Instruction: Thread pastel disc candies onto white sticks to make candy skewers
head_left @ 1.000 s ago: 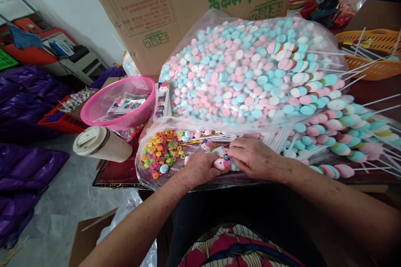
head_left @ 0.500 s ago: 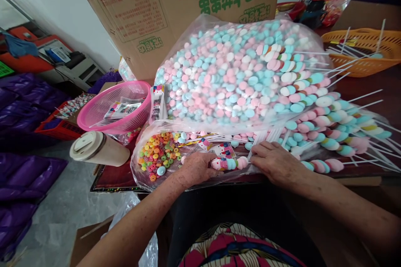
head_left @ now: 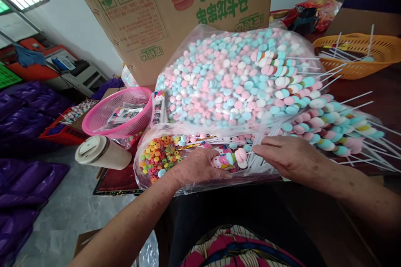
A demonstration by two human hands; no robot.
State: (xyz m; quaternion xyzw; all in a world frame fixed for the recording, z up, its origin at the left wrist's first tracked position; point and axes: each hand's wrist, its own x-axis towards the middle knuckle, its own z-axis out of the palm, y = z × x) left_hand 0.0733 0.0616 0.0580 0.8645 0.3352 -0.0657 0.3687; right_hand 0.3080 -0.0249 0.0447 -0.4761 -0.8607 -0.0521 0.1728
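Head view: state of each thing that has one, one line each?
left hand: closed on the candy stick
right hand: fingers resting on the white sticks, grip unclear
candy stick: partly filled, held over the small bag
big candy bag: full, lying on the table
small bag: open, ring candies inside
cup: lidded, on its side
pink basket: holds packets
orange basket: holds sticks
cardboard box: print upside down

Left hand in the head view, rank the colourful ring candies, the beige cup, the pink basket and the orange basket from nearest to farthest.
From the left hand:
1. Ring candies, just to its left.
2. Beige cup, farther left, lying on its side.
3. Pink basket, left and behind.
4. Orange basket, far right, at the back.
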